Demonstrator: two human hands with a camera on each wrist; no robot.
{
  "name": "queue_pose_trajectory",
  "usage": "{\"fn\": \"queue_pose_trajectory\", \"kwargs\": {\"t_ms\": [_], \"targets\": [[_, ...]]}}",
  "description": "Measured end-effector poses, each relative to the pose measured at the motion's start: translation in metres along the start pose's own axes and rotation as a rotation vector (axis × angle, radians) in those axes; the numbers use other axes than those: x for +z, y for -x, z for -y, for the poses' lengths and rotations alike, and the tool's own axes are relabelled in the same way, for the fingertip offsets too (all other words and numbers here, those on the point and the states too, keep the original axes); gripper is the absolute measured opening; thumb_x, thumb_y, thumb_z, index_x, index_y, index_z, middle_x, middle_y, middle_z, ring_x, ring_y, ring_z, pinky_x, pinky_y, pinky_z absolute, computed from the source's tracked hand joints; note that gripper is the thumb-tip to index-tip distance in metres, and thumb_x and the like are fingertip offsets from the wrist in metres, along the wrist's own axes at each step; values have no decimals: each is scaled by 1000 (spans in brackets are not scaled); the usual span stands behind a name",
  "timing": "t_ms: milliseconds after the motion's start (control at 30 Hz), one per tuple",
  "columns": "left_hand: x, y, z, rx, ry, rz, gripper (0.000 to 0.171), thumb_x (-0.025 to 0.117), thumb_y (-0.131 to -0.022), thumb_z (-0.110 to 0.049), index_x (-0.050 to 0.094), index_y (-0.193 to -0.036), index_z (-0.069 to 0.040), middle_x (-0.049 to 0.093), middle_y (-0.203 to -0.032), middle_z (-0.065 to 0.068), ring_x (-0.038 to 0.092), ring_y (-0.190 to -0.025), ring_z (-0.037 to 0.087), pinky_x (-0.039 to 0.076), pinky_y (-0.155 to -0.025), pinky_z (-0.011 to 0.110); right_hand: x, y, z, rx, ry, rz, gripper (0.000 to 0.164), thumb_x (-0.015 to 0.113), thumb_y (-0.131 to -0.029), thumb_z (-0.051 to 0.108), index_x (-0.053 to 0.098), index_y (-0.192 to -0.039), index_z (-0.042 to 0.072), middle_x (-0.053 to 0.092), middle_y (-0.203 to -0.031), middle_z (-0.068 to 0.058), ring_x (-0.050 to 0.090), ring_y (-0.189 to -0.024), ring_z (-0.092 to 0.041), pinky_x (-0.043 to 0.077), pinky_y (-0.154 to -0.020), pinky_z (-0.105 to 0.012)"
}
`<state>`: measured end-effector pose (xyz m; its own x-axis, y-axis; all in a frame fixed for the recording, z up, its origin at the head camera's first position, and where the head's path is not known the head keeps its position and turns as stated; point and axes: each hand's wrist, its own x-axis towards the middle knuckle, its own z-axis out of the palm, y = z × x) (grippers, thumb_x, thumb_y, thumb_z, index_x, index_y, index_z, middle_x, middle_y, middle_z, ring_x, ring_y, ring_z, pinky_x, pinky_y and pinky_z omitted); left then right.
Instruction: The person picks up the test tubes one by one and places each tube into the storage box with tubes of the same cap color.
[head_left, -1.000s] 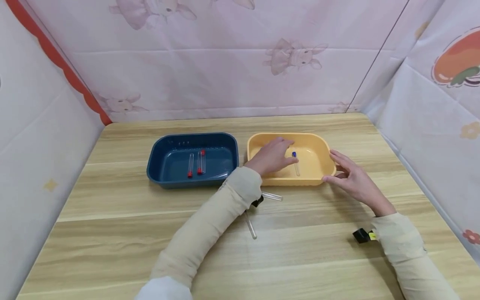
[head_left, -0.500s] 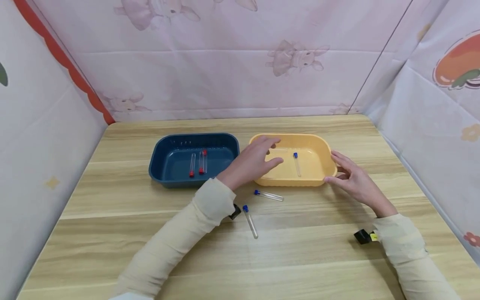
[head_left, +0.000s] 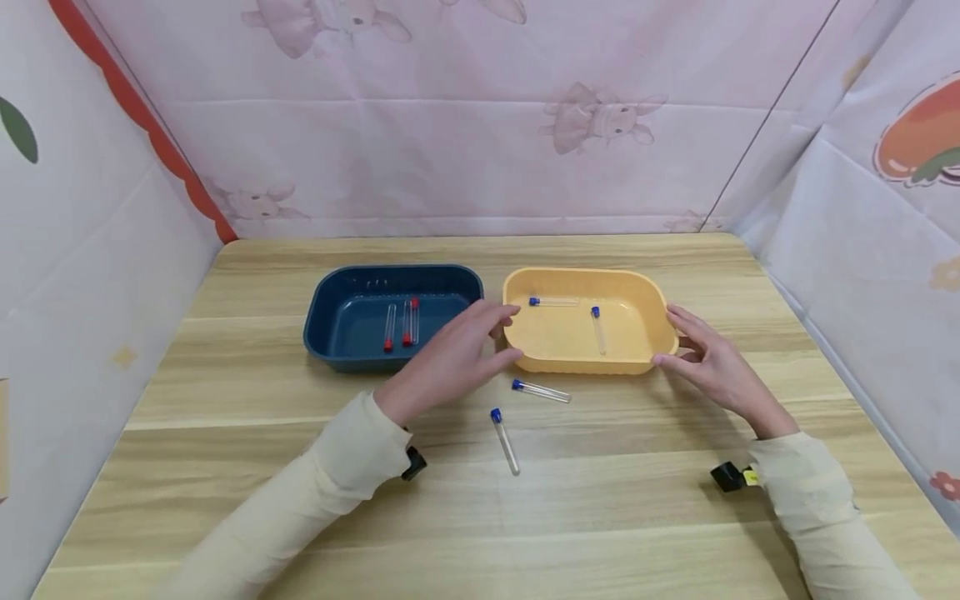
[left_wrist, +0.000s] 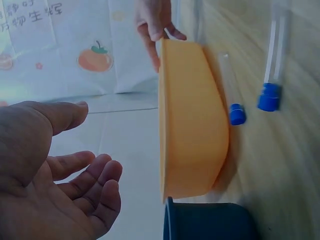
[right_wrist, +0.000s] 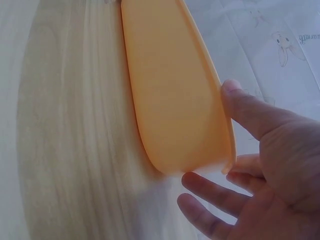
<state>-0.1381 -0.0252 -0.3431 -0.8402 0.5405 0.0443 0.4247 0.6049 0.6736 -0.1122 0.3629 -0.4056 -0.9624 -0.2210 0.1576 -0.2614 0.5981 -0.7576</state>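
Back from over the yellow tray (head_left: 585,366) comes the left grip (head_left: 457,354), now beside its left end, fingers loose, nothing held! Right grip (head_left: 708,367) holds the other end, presumably steadying it. Two blue-capped tubes (head_left: 596,312) lie inside, two more on the worktop (head_left: 615,500); three red-capped tubes (head_left: 407,339) share the blue tray (head_left: 352,364), apparently grouped by colour. Wall lettering (left_wrist: 32,19) partly reads "物生辉".

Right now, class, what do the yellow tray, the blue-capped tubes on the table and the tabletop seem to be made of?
Yellow tray: probably moulded plastic, satin; even colour, rounded corners.
Blue-capped tubes: clear, glossy glass or plastic, can't tell which; bright streaks, wood showing through. Caps look like opaque plastic.
Tabletop: wood or wood-look laminate; pale grain bands.
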Motion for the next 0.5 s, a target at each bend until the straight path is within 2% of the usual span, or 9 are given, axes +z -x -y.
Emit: {"fn": "queue_pose_trajectory", "kwargs": {"t_ms": [67,233,500], "targets": [[1,7,3,-10,13,18,59,76,-97,-29,54,-150,-11,58,-127,4,57,-110,18,55,-87,27,0,0,-1,1,-2,-1,76,75,-94,2,32,-155,-11,25,-165,-28,56,-123,-49,48,-88,-6],[7,24,10,-18,25,71,62,75,-97,-31,52,-151,-11,58,-130,4,58,-115,22,55,-87,30,1,1,-1,2,-5,0,76,74,-95,3,32,-156,-11,24,-165,-27,56,-122,-49,48,-87,-6],[20,44,23,-68,31,122,65,75,-97,-34,50,-153,-13,56,-137,7,58,-119,24,56,-96,38,1,0,0,-7,-4,0,75,74,-95,2,32,-155,-11,25,-165,-27,56,-123,-50,48,-88,-6]]}}
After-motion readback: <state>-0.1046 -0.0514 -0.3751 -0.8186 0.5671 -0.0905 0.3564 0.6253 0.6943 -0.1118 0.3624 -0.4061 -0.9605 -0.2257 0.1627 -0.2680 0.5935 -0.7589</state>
